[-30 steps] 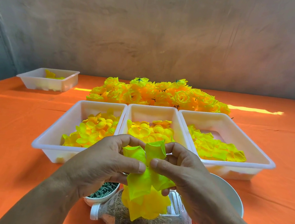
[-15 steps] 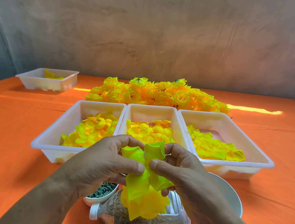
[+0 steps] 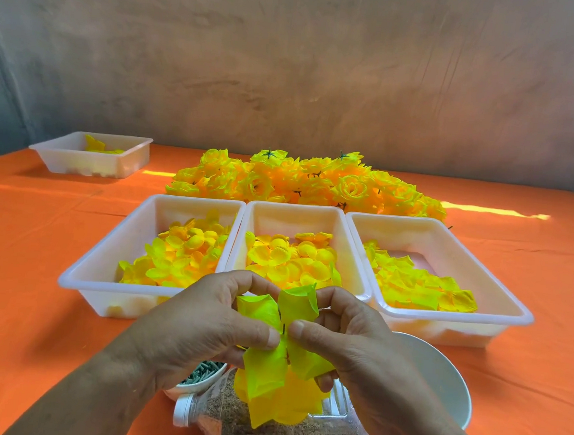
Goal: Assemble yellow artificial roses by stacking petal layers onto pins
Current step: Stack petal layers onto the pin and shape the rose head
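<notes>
Above the orange counter (image 3: 34,266), the left hand (image 3: 201,334) and right hand (image 3: 348,339) each pinch a yellow-green fabric petal layer (image 3: 263,370). Its lobes spread above and below the grip.

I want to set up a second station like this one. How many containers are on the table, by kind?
White trays: 4
White bowls: 2
Clear bottle: 1
Total: 7
</notes>
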The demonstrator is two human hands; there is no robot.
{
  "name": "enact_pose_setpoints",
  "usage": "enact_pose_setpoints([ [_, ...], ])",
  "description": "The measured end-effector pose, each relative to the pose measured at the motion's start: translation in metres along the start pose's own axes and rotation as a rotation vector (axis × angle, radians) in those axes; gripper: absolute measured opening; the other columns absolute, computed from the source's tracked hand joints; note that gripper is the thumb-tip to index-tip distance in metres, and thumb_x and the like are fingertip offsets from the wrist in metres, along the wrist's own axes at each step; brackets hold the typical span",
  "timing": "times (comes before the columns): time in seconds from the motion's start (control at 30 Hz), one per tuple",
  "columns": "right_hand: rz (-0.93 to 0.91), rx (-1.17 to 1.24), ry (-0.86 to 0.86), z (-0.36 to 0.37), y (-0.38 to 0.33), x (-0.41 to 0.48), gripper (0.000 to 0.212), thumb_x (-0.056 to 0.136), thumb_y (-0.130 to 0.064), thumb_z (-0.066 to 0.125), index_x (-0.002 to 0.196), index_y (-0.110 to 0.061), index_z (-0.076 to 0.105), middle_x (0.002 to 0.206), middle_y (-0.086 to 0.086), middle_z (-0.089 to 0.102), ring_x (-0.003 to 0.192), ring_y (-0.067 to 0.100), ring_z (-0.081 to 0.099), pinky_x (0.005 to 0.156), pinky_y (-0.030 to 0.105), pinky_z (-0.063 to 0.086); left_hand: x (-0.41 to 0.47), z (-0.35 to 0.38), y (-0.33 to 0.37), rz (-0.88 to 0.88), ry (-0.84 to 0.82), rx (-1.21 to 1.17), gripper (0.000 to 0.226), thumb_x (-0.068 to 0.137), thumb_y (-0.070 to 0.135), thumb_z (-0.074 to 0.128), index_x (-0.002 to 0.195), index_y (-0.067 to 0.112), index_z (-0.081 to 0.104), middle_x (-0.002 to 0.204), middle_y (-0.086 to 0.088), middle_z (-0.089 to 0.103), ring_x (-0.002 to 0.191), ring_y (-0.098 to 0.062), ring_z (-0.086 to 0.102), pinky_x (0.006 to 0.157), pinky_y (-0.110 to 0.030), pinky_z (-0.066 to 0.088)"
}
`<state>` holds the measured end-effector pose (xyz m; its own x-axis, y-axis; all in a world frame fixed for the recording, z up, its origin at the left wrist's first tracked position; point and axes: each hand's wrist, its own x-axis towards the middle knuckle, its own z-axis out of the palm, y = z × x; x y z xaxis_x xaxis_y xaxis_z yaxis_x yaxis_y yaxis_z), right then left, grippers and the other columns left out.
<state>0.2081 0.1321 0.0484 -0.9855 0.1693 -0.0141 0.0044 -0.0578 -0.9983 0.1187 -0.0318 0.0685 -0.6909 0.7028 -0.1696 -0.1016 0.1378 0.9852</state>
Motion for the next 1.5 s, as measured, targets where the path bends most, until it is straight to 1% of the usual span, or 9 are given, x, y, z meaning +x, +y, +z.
enact_pose_setpoints([
  [0.3,0.000,-0.009,0.036,-0.003,0.002,0.001,0.016,0.086,-0.008,0.067,0.099,-0.013,0.059,0.061,0.001,0.059,0.043,0.014,0.053,0.036,0.024,0.031,0.005,-0.001,0.002,-0.062,0.013,0.015,0.039,0.076,-0.008,0.074,0.108,0.013,0.065,0.086,-0.015,0.072,0.076,-0.026,0.073,0.056,-0.039,0.060],
  [0.4,-0.007,-0.041,0.040,-0.003,0.005,0.000,0.022,0.087,-0.007,0.066,0.104,-0.014,0.056,0.064,0.008,0.052,0.032,0.011,0.043,0.035,0.022,0.032,0.007,0.001,0.001,-0.062,0.036,0.091,0.046,0.062,0.005,0.078,0.105,0.017,0.068,0.093,-0.015,0.062,0.080,-0.027,0.069,0.071,-0.051,0.060],
  [0.57,-0.045,-0.149,0.070,-0.006,0.010,-0.003,0.033,0.088,-0.014,0.067,0.109,-0.037,0.058,0.066,0.005,0.044,0.031,0.016,0.034,0.035,0.023,0.032,0.007,0.005,0.001,-0.069,0.052,0.134,0.044,0.058,0.013,0.077,0.100,0.022,0.070,0.101,-0.007,0.047,0.087,-0.028,0.051,0.087,-0.065,0.047],
  [0.77,-0.086,-0.295,-0.001,-0.007,0.012,-0.008,0.020,0.085,-0.027,0.062,0.098,-0.042,0.060,0.053,-0.001,0.055,0.039,0.018,0.050,0.035,0.022,0.034,0.014,0.001,-0.005,-0.093,0.043,0.160,0.041,0.069,0.003,0.079,0.104,0.019,0.068,0.092,-0.012,0.044,0.083,-0.027,0.038,0.068,-0.042,0.033],
  [0.9,-0.064,-0.407,0.018,-0.008,0.014,-0.009,0.015,0.090,-0.025,0.063,0.094,-0.039,0.060,0.051,0.001,0.057,0.040,0.021,0.054,0.035,0.022,0.035,0.019,0.000,-0.008,-0.112,0.022,0.182,0.037,0.077,-0.004,0.073,0.107,0.017,0.067,0.088,-0.009,0.050,0.068,-0.019,0.053,0.047,-0.023,0.038],
  [1.0,-0.060,-0.470,0.019,-0.008,0.012,-0.011,0.014,0.089,-0.026,0.063,0.093,-0.039,0.059,0.049,-0.002,0.056,0.036,0.011,0.054,0.034,0.019,0.035,0.022,-0.001,-0.007,-0.127,0.017,0.157,0.037,0.078,-0.005,0.071,0.109,0.016,0.065,0.078,-0.008,0.055,0.063,-0.016,0.062,0.048,-0.024,0.048],
  [1.13,-0.103,-0.617,0.006,-0.009,0.012,-0.013,0.011,0.087,-0.035,0.064,0.093,-0.041,0.058,0.059,-0.004,0.061,0.045,0.009,0.060,0.048,0.023,0.046,0.022,0.000,-0.007,-0.107,0.038,0.201,0.040,0.078,-0.006,0.071,0.111,0.013,0.063,0.067,-0.002,0.053,0.038,0.000,0.050,0.035,-0.013,0.034],
  [1.27,-0.148,-0.719,0.003,-0.011,0.013,-0.015,0.009,0.086,-0.044,0.062,0.094,-0.045,0.059,0.059,-0.009,0.060,0.049,0.003,0.055,0.054,0.021,0.045,0.022,0.000,-0.009,-0.080,0.047,0.288,0.041,0.076,-0.003,0.074,0.111,0.016,0.062,0.075,-0.006,0.056,0.039,0.001,0.048,0.035,-0.014,0.033],
  [1.5,-0.228,-0.888,0.053,-0.010,0.015,-0.018,0.016,0.081,-0.057,0.060,0.095,-0.060,0.054,0.094,-0.052,0.033,0.093,-0.022,0.039,0.073,0.000,0.030,0.024,-0.004,-0.017,-0.071,0.068,0.357,0.042,0.064,0.020,0.082,0.103,0.028,0.067,0.080,0.000,0.053,0.045,0.001,0.047,0.044,-0.017,0.034],
])
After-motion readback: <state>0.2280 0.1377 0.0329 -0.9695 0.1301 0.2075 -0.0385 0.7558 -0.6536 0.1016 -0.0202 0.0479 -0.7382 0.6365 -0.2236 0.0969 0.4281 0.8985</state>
